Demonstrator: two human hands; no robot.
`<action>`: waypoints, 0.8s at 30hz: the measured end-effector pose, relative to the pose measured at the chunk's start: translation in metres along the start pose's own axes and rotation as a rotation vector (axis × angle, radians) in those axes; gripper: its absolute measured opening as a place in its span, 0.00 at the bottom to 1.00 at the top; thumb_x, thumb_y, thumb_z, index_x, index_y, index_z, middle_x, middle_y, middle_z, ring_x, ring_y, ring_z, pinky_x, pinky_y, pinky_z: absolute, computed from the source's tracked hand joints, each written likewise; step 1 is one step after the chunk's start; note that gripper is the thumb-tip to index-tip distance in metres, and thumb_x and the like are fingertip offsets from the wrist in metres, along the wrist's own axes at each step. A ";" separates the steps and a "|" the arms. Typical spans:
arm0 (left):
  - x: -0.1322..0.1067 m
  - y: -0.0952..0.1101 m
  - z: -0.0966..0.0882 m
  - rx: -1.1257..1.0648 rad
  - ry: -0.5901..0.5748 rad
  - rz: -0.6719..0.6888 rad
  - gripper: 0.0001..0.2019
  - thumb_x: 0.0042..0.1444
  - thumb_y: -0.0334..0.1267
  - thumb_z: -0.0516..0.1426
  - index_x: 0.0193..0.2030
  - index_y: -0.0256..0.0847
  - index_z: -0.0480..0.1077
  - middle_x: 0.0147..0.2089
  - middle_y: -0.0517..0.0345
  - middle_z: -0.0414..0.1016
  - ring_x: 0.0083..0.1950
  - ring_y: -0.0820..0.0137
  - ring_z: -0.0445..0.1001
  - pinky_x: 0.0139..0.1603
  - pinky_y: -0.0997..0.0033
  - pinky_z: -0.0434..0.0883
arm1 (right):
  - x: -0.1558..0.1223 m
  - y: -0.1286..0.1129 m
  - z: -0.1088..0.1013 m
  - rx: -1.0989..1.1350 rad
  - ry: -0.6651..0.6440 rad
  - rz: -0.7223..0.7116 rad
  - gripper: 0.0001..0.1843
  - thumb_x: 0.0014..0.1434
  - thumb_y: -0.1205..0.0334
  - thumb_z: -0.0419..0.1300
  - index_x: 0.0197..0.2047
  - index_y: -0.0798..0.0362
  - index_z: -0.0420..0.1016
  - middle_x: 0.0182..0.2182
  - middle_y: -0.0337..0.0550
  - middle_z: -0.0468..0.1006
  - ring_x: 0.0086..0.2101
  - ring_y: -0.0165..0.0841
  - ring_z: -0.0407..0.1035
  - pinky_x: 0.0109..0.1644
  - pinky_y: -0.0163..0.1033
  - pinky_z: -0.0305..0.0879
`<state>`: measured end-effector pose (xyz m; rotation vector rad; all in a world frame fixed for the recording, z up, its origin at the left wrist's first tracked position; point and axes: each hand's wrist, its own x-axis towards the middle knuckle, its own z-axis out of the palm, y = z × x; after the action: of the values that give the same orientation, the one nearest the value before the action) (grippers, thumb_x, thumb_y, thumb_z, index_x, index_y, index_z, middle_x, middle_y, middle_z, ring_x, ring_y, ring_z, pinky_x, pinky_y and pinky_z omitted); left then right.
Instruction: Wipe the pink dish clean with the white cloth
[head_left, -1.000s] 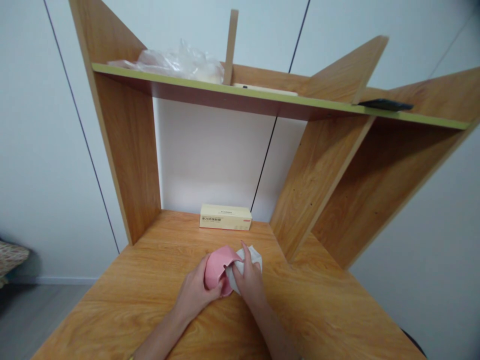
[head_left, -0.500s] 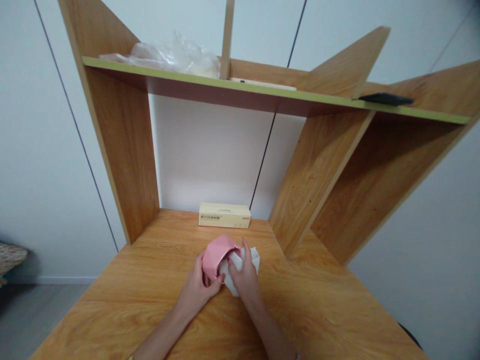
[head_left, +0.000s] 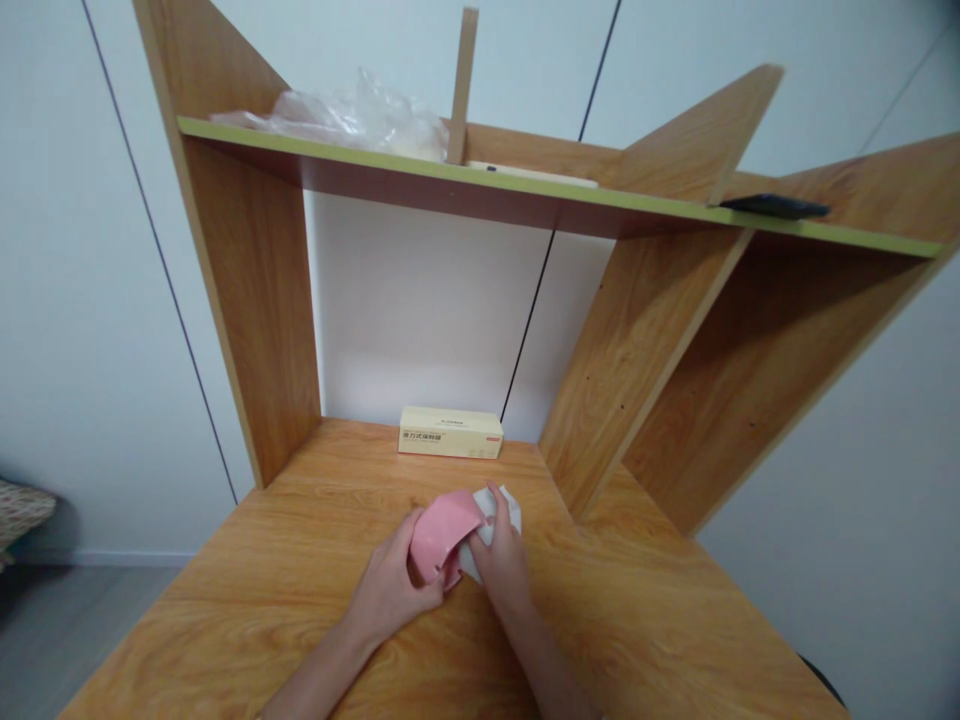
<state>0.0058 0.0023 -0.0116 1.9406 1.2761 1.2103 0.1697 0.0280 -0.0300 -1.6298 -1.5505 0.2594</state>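
A pink faceted bowl is tipped on its side above the desk, its opening turned toward the lower right. My left hand is closed around its left side, thumb at the near rim. At the bowl's opening, my right hand grips a crumpled white wipe, paper or cloth, I cannot tell which. Some of the wipe shows below the fingers beside the rim. The bowl's inside is mostly hidden, as are some fingertips of my right hand.
Behind the hands, a cream cardboard box lies against the wall on the wooden desk. Overhead runs a shelf with a clear plastic bag and a dark flat object. A wooden upright panel stands at the right.
The bowl has rotated in my left hand, so its opening faces lower and less of the inside shows. My right hand with the wipe is now at the rim's right side.
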 end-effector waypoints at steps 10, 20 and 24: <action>0.000 -0.007 0.009 -0.177 -0.008 -0.037 0.40 0.44 0.43 0.59 0.61 0.37 0.45 0.58 0.43 0.60 0.57 0.59 0.61 0.56 0.58 0.60 | -0.001 0.000 0.010 0.364 0.081 0.083 0.32 0.54 0.57 0.48 0.61 0.54 0.48 0.51 0.50 0.66 0.51 0.36 0.61 0.52 0.41 0.58; 0.002 -0.005 0.007 0.003 0.067 -0.090 0.30 0.43 0.41 0.57 0.54 0.38 0.55 0.49 0.47 0.70 0.47 0.60 0.70 0.47 0.60 0.67 | -0.003 -0.012 0.001 -0.118 0.084 0.109 0.34 0.51 0.53 0.53 0.60 0.53 0.53 0.25 0.45 0.74 0.26 0.40 0.70 0.29 0.40 0.61; 0.001 -0.002 0.006 0.104 0.017 -0.095 0.30 0.41 0.40 0.56 0.54 0.38 0.56 0.48 0.47 0.72 0.45 0.59 0.72 0.45 0.60 0.69 | 0.001 -0.010 -0.010 -0.238 0.151 -0.075 0.31 0.52 0.53 0.51 0.58 0.56 0.55 0.23 0.43 0.74 0.29 0.41 0.69 0.36 0.42 0.61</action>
<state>0.0108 0.0041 -0.0158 1.9221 1.4490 1.1366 0.1694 0.0229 -0.0168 -1.7245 -1.5678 -0.0908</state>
